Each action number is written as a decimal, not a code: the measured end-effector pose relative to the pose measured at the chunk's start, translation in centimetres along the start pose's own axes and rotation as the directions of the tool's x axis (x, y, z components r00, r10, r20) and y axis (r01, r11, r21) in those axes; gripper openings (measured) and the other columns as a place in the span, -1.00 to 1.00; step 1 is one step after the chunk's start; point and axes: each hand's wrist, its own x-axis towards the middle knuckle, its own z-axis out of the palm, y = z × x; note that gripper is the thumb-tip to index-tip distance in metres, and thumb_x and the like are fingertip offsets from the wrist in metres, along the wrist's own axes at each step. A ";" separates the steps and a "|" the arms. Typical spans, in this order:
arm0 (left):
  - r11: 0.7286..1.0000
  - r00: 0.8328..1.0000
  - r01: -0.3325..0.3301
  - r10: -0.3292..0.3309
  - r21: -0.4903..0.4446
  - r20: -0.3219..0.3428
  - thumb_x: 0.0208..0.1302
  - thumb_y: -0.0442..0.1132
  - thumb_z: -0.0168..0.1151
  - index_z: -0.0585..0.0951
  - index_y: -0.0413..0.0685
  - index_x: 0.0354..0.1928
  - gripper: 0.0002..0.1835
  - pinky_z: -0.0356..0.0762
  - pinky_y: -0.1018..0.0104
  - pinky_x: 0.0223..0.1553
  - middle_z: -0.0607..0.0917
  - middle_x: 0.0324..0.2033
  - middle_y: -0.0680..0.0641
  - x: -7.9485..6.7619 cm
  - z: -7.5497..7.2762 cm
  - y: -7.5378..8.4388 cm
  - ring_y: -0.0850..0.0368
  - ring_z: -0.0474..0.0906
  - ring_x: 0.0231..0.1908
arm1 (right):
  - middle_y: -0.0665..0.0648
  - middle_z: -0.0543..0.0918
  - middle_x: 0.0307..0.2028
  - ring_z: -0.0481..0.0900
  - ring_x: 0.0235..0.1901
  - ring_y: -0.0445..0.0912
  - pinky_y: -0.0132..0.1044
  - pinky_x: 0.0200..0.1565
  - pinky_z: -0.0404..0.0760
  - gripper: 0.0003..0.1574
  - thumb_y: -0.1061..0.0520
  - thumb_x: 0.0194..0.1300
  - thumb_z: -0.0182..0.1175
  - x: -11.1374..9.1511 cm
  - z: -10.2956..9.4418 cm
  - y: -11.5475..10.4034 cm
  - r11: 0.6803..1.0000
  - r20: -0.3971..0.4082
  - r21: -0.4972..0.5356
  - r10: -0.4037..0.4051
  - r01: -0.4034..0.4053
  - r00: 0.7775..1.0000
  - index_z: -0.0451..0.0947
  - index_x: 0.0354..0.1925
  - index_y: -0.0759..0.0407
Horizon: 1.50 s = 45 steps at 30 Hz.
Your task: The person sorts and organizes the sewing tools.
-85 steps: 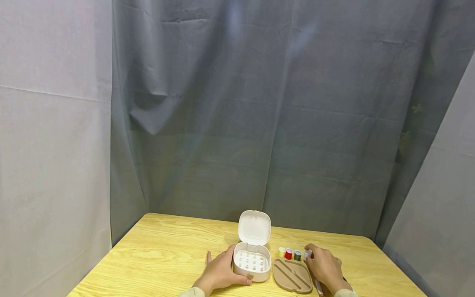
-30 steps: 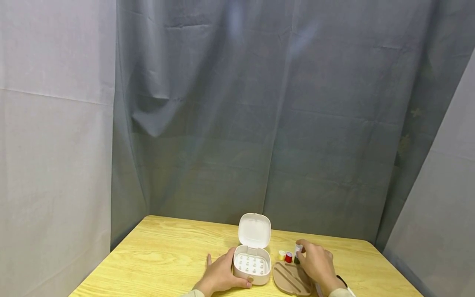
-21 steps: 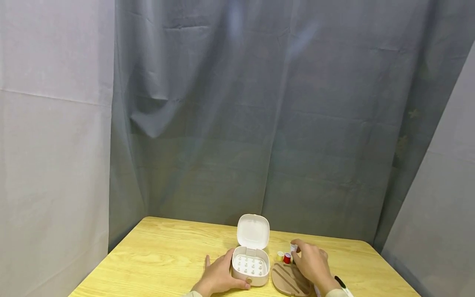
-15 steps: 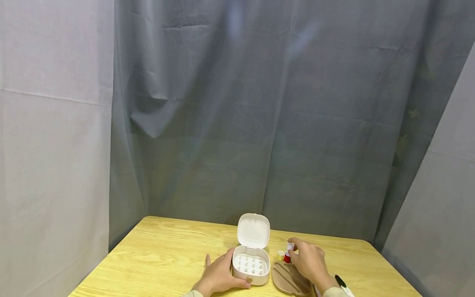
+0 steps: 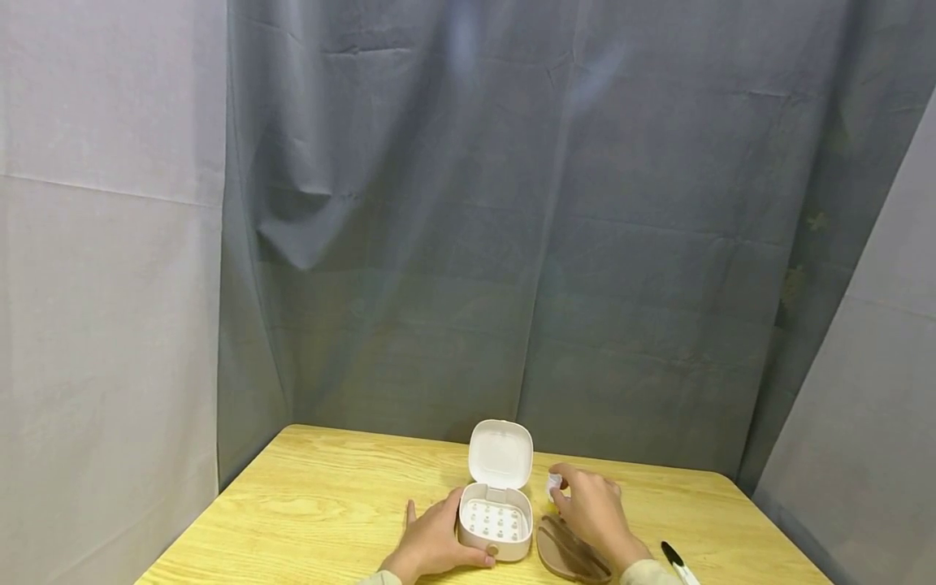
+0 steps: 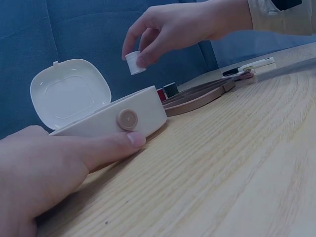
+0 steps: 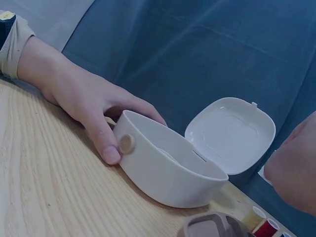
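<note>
My left hand (image 5: pixel 435 536) grips the left side of an open white sewing box (image 5: pixel 496 549), its thumb at the front below the round tan button (image 6: pixel 128 119). Rows of small pegs stand on the tray inside, and the lid (image 5: pixel 500 452) leans back. My right hand (image 5: pixel 592 505) pinches a white thread spool (image 6: pixel 134 63) between thumb and fingertips, in the air to the right of the box. Below it on the table stand a yellow spool (image 7: pixel 254 218), a red spool (image 7: pixel 267 228) and a dark green spool (image 6: pixel 170 89), mostly hidden by the hand in the head view.
A brown grooved tray (image 5: pixel 559 556) lies right of the box, partly under my right forearm. Further right lies a slim black-and-white tool (image 5: pixel 680 562). The wooden table (image 5: pixel 329 496) ends at a grey curtain (image 5: pixel 409 325) behind.
My right hand has lifted the white spool from the right end of the row and carried it left over the other spools toward the box. The left hand stays on the box.
</note>
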 end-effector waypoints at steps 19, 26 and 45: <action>0.999 1.000 0.012 -0.011 -0.040 0.019 -0.24 0.48 0.59 0.36 0.05 0.48 0.24 -0.35 -0.75 0.20 0.62 0.26 -0.03 0.1 0.0 0.0 -0.16 0.53 0.25 | -0.14 0.72 -0.36 0.69 -0.28 -0.04 0.35 -0.04 0.49 -0.76 0.12 0.27 0.44 0.2 1.5 -2.1 0.997 -0.021 0.031 -0.067 0.067 0.998 0.72 -0.07 -0.02; 1.000 1.000 0.012 -0.011 -0.025 0.014 -0.24 0.50 0.57 0.37 0.05 0.47 0.23 -0.31 -0.76 0.19 0.63 0.25 -0.02 0.0 0.0 -0.1 -0.14 0.54 0.24 | -0.09 0.73 -0.38 0.70 -0.29 -0.03 0.35 -0.07 0.51 -0.76 0.15 0.23 0.47 0.3 2.1 -2.6 0.994 -0.039 0.025 -0.103 0.104 0.994 0.73 -0.10 0.00; 1.000 1.000 0.013 -0.013 0.003 0.005 -0.25 0.53 0.55 0.38 0.00 0.45 0.24 -0.23 -0.73 0.22 0.65 0.19 -0.03 -0.3 -0.7 0.6 -0.13 0.57 0.20 | -0.18 0.69 -0.42 0.68 -0.28 -0.03 0.39 -0.04 0.47 -0.76 0.12 0.20 0.50 0.8 3.4 -3.8 0.997 0.046 0.035 -0.076 0.075 0.996 0.74 -0.13 -0.02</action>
